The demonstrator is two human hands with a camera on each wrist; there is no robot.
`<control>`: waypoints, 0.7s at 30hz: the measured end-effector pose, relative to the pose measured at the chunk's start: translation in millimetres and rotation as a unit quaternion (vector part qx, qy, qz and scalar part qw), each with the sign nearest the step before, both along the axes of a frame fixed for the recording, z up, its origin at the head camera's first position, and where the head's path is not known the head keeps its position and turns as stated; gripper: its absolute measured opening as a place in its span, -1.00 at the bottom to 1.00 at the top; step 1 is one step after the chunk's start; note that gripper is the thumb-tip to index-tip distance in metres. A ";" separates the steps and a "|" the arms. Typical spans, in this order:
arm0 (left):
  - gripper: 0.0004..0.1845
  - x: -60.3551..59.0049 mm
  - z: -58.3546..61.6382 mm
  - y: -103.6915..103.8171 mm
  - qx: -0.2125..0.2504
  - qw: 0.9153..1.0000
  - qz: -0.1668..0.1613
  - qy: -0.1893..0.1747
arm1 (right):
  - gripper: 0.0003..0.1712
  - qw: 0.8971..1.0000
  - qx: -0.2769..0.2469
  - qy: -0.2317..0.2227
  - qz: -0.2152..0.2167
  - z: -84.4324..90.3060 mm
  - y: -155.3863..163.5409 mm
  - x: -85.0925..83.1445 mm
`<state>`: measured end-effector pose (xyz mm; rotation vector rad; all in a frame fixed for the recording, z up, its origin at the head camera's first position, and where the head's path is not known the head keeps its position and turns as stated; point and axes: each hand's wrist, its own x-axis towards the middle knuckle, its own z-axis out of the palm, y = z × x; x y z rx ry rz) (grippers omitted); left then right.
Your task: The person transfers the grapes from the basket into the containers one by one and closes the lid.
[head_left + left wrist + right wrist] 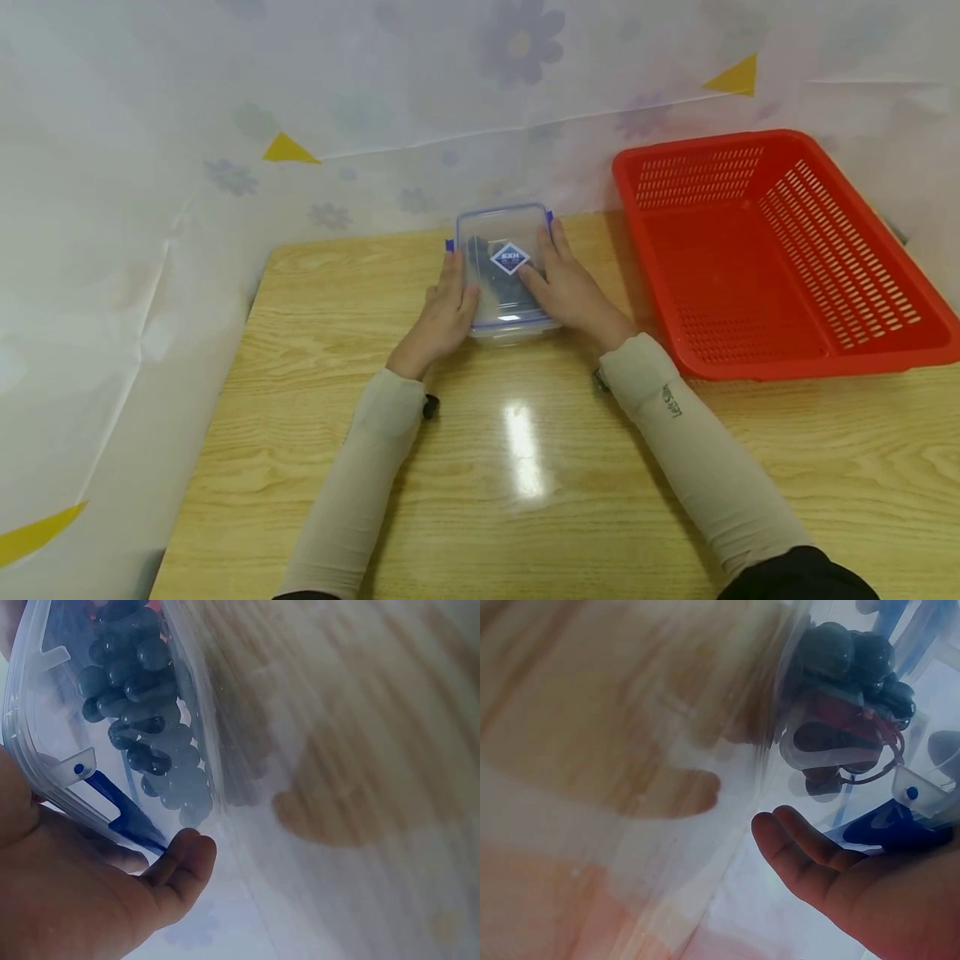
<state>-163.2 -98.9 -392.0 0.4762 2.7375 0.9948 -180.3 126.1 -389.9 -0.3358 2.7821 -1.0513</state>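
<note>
Container first: clear plastic box with a clear lid, blue latches on its long sides and a diamond-shaped blue label on top, sitting on the wooden table near the far edge, just left of the red basket and apart from it. Through the walls I see dark rounded pieces piled inside; in my right wrist view something with a reddish patch and a thin cord lies among them, but I cannot tell what it is.

My left hand lies along the box's left side, fingers straight, palm against the wall by the blue latch. Not curled round anything; it presses flat. My right hand does the same on the right side, fingers extended along the lid's edge, thumb resting over the lid near the label. Right wrist view shows straight fingers beside the other blue latch.

Both forearms wear beige sleeves. Basket is slotted. A pale flowered sheet with yellow triangles hangs behind and to the left of the table.
</note>
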 end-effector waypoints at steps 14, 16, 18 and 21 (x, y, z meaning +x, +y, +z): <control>-0.30 0.0 2.3 4.0 0.000 1.000 0.026 0.003 | -0.06 1.000 0.008 -0.014 -0.002 4.0 -0.9 0.8; -0.30 0.1 3.5 5.0 0.001 1.000 0.028 -0.001 | -0.06 1.000 0.008 -0.012 -0.002 3.4 -0.8 0.7; -0.30 0.2 4.6 6.0 -0.002 1.000 0.030 -0.006 | -0.06 1.000 0.008 -0.010 -0.002 2.7 -0.6 0.6; -0.30 0.1 6.3 7.5 -0.008 0.999 0.033 -0.011 | -0.06 1.000 0.005 -0.007 -0.001 1.6 -0.3 0.3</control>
